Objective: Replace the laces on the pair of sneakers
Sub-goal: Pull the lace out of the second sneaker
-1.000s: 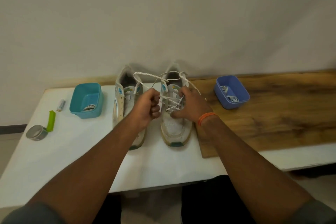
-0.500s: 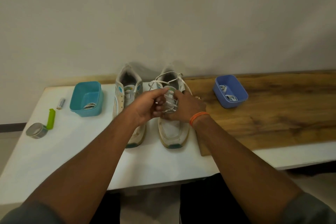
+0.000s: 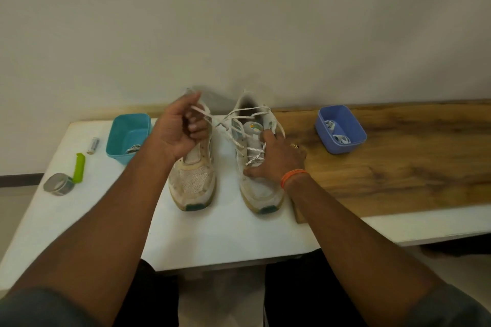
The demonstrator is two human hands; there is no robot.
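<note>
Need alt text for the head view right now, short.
The left hand pulls a white lace out of the right sneaker while the right hand steadies that shoe. The left sneaker stands beside it on a white table.

Two sneakers stand side by side between two tubs.

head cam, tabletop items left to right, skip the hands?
Tape roll → green clip → battery → teal tub → left sneaker → right sneaker → blue tub.
</note>
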